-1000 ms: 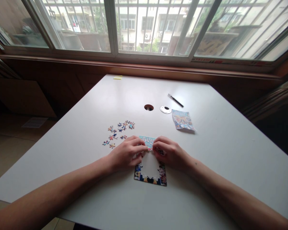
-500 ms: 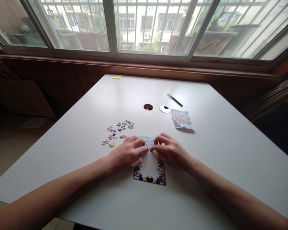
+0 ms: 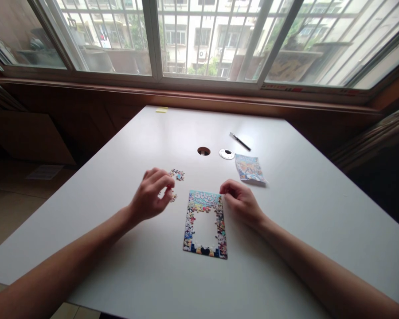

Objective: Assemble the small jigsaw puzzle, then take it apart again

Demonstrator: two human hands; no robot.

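White table point(image 3: 286, 212) under a wide barred window point(image 3: 206, 40), daylight, apartment blocks outside. Jigsaw point(image 3: 205, 223) lies flat near the front middle of the table: the coloured border is assembled all round, the centre is bare, the blue title strip is at the far edge. Left hand point(image 3: 151, 195) is left of the jigsaw and clear of it, raised a little over the loose pieces point(image 3: 177, 174). Its fingers point(image 3: 164, 179) are bent and the tips are bunched toward the thumb; cannot tell if a piece is pinched, since the hand covers part of the pile. A few of the pieces show just past the fingertips. Right hand point(image 3: 241, 199) sits just beside the jigsaw's far right corner, heel of the hand down on the table. Its fingers are curled in and the thumb and forefinger tips are closed together near that corner; contact with the border is unclear, and anything between the tips is too small to see. Further back: cable hole point(image 3: 204, 151), round cap point(image 3: 226, 153) just right of it, printed packet point(image 3: 250, 169) right of that and near the right hand, pen point(image 3: 240, 141) behind the packet. Yellow note point(image 3: 161, 110) lies at the far left edge.
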